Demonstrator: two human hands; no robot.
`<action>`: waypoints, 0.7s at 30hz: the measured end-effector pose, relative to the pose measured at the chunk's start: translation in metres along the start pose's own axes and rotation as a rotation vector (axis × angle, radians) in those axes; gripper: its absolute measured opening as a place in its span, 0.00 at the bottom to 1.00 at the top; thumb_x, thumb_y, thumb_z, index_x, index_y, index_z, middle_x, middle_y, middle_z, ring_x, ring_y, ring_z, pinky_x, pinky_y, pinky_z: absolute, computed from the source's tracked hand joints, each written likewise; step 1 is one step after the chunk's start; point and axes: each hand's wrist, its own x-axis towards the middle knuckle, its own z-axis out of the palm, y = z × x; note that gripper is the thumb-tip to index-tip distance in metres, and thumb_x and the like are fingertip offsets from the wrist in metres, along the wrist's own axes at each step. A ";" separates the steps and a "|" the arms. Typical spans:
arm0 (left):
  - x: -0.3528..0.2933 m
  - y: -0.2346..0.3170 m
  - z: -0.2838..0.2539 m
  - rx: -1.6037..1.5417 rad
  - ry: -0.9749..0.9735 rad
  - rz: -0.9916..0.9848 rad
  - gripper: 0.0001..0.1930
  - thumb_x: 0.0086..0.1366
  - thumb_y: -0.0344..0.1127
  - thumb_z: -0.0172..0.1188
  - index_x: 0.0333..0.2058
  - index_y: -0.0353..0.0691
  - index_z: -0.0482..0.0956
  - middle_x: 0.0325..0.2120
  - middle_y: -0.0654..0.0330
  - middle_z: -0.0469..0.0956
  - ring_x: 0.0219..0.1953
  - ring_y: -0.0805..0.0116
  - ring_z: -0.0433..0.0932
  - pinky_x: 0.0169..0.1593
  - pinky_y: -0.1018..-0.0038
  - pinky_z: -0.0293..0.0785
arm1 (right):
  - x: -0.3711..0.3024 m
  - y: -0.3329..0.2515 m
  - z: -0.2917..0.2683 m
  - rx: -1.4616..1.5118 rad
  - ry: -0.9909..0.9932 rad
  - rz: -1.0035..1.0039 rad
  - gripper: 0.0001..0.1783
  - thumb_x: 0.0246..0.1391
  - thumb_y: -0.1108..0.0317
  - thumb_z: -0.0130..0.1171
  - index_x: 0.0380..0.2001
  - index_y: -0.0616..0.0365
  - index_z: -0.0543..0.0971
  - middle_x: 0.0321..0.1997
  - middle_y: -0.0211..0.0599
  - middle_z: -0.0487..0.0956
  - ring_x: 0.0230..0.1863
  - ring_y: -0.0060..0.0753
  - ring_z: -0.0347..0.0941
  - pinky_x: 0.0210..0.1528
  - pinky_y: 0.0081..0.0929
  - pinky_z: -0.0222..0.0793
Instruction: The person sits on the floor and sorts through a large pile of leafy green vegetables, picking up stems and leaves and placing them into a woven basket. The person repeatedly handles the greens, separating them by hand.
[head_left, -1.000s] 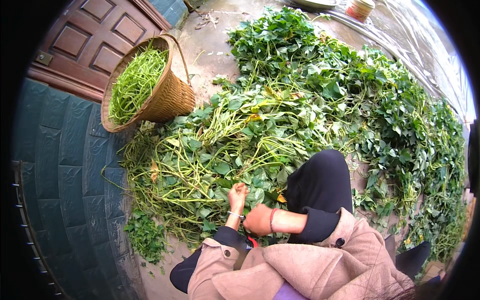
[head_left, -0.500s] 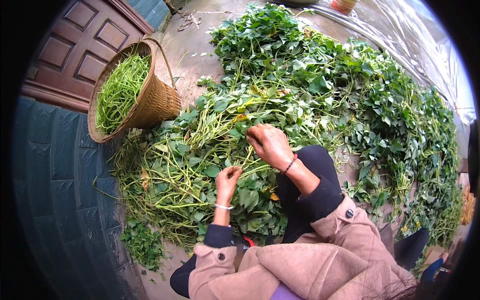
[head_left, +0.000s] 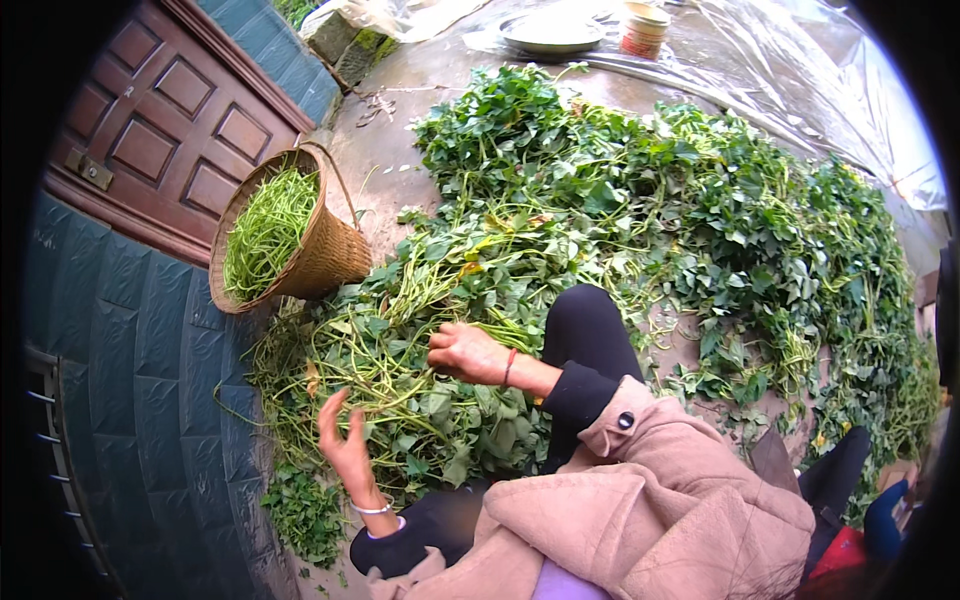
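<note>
A broad heap of cut leafy vines (head_left: pixel 400 345) with long pale green stems spreads on the ground before my knees. Over its middle, my right hand (head_left: pixel 468 354) is closed, with a bunch of green stems (head_left: pixel 512 330) showing behind its knuckles. What its fingertips pinch is partly hidden. My left hand (head_left: pixel 345 448) hovers at the heap's near left edge, thumb and fingers apart and nothing between them. A tall woven basket (head_left: pixel 325 255) leans at the far left of the heap, its mouth tipped toward the wall and filled with stripped green stems (head_left: pixel 270 232).
Left of the basket are a brown panelled door (head_left: pixel 145 145) and a dark tiled wall (head_left: pixel 150 370). More leafy vines (head_left: pixel 740 220) stretch away to the right. Beyond them lie clear plastic sheeting (head_left: pixel 770 70), a round metal basin (head_left: pixel 550 35) and a small bucket (head_left: pixel 643 30).
My left hand has drawn away to the left and opened. My right hand has moved left and a little nearer, still closed. The view has tilted up, showing more of the far ground.
</note>
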 end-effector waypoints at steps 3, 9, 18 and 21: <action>-0.047 -0.021 -0.010 -0.281 0.336 -0.163 0.17 0.65 0.32 0.57 0.50 0.31 0.73 0.45 0.56 0.76 0.44 0.66 0.73 0.53 0.72 0.70 | -0.011 -0.018 0.012 -0.097 0.038 -0.009 0.04 0.39 0.66 0.56 0.19 0.51 0.73 0.26 0.33 0.70 0.35 0.39 0.68 0.33 0.36 0.67; -0.158 -0.091 0.000 -0.723 0.123 -0.727 0.18 0.66 0.37 0.56 0.53 0.37 0.70 0.38 0.62 0.75 0.37 0.75 0.73 0.43 0.77 0.71 | -0.001 -0.056 -0.006 -0.088 0.105 -0.117 0.08 0.44 0.64 0.56 0.20 0.54 0.70 0.26 0.34 0.68 0.33 0.39 0.66 0.32 0.35 0.64; -0.077 -0.123 -0.053 -0.592 -0.032 -0.602 0.20 0.67 0.37 0.54 0.56 0.42 0.67 0.39 0.63 0.74 0.38 0.73 0.72 0.47 0.74 0.70 | 0.077 -0.033 0.016 0.107 0.102 -0.179 0.12 0.39 0.59 0.63 0.19 0.53 0.73 0.25 0.35 0.73 0.34 0.45 0.69 0.34 0.40 0.67; -0.014 -0.155 -0.062 -0.526 -0.048 -0.528 0.21 0.67 0.39 0.52 0.57 0.43 0.66 0.44 0.60 0.73 0.43 0.69 0.73 0.52 0.69 0.68 | 0.108 -0.022 0.028 0.156 0.115 -0.231 0.10 0.38 0.59 0.63 0.21 0.52 0.76 0.25 0.35 0.74 0.34 0.44 0.69 0.35 0.40 0.67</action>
